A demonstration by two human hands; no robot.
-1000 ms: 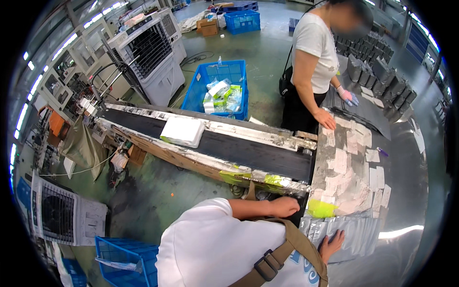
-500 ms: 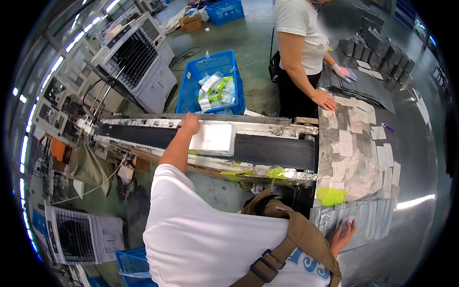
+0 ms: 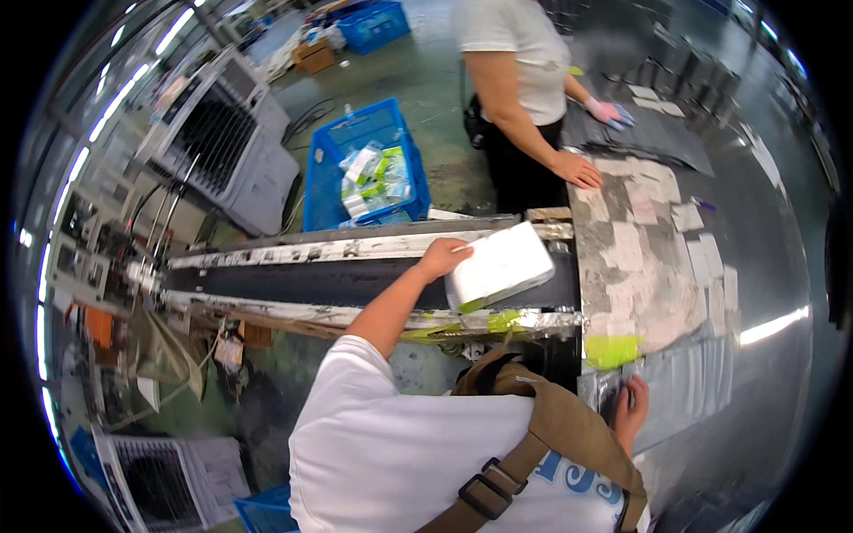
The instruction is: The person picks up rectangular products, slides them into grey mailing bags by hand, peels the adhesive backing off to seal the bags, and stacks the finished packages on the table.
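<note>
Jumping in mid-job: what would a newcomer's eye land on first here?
The left hand grips a white rectangular packet over the black conveyor belt at centre. Behind the belt sits a blue plastic crate of green-and-white packs. The right hand rests on silver foil pouches at lower right.

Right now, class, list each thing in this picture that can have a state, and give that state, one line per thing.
White packet: lifted, tilted, over the belt.
Left hand: gripping the packet's edge.
Right hand: flat on silver sheets.
Belt: bare black surface.
Blue crate: open, partly filled.
</note>
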